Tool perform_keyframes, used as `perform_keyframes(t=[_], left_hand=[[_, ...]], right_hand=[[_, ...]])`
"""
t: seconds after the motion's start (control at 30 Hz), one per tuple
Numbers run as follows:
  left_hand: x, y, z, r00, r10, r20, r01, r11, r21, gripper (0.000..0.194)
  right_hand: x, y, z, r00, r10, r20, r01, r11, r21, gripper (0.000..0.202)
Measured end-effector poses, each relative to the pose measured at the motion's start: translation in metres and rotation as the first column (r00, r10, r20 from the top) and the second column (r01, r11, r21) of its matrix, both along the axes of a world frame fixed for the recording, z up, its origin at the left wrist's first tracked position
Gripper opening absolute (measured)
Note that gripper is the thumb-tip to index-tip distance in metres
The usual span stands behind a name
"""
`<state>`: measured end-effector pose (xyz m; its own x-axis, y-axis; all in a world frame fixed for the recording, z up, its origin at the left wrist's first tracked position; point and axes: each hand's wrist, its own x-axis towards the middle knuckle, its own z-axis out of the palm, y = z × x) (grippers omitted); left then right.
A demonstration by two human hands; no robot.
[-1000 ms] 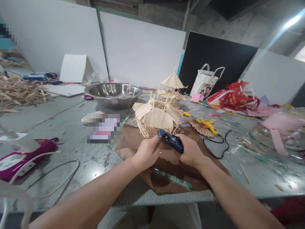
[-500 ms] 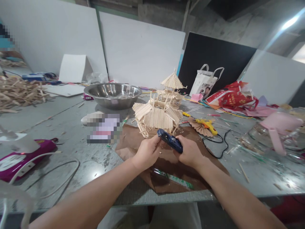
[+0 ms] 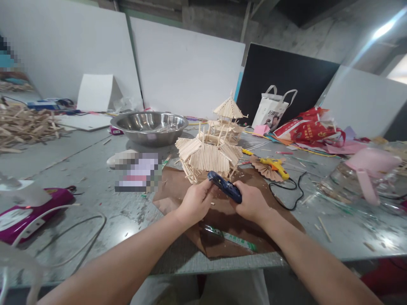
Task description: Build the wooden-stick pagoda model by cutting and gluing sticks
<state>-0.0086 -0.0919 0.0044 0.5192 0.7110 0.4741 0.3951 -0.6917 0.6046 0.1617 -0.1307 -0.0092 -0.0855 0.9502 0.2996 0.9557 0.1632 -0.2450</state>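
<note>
In the head view my right hand (image 3: 252,200) is wrapped round a dark blue hand tool (image 3: 225,186) that looks like pliers or cutters. The tool slants up and left, its far end beside the fingertips of my left hand (image 3: 196,201). My left fingers are pinched together; whatever is between them is too small or hidden to name. Just beyond both hands stands a pavilion model (image 3: 210,156) built of thin wooden sticks, with a taller tiered roof at its back. Brown paper (image 3: 254,228) lies under the hands, and a green-and-white wrapper (image 3: 238,241) rests on it.
A steel bowl (image 3: 149,137) stands behind left, near a phone-like blurred object (image 3: 138,171). At right are a yellow glue gun (image 3: 276,167) with a black cord and a pink-lidded jug (image 3: 352,173). Far left hold a stick pile (image 3: 25,127) and a purple power strip (image 3: 47,212).
The whole view has shifted very slightly. Both hands and the blue tool keep nearly the same pose in front of the model.
</note>
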Motion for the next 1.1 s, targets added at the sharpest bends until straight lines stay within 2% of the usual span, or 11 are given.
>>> perform_keyframes(t=[0.5,0.63,0.73,0.83,0.9,0.97,1.03,1.1], left_hand=[[0.0,0.002,-0.001,0.999,-0.02,0.028,0.022,0.998,-0.063,0.025],[0.001,0.001,0.0,0.997,-0.06,0.046,0.066,0.989,-0.135,0.027],[0.002,-0.002,0.004,0.986,-0.08,0.144,0.113,0.966,-0.232,0.023],[0.001,-0.003,0.013,0.967,-0.072,0.246,0.157,0.925,-0.347,0.02],[-0.001,-0.002,0.024,0.962,-0.039,0.269,0.136,0.926,-0.351,0.02],[-0.004,0.0,0.038,0.969,0.015,0.247,0.048,0.968,-0.245,0.018],[-0.008,0.005,0.054,0.969,0.082,0.234,-0.065,0.994,-0.083,0.015],[-0.01,0.013,0.071,0.958,0.147,0.245,-0.13,0.988,-0.084,0.012]], right_hand=[[-0.002,0.0,0.0,0.997,-0.059,0.049,0.057,0.997,0.042,0.013],[0.0,0.0,0.002,0.997,-0.068,-0.025,0.071,0.991,0.111,0.014],[0.007,0.0,0.004,0.991,-0.059,-0.123,0.083,0.977,0.199,0.016],[0.017,0.003,0.009,0.979,-0.065,-0.192,0.119,0.951,0.287,0.018],[0.025,0.005,0.013,0.976,-0.089,-0.197,0.152,0.932,0.33,0.019],[0.034,0.008,0.017,0.973,-0.165,-0.163,0.212,0.917,0.338,0.022],[0.043,0.012,0.02,0.953,-0.284,-0.105,0.303,0.908,0.289,0.028],[0.052,0.015,0.02,0.925,-0.379,-0.03,0.376,0.903,0.209,0.036]])
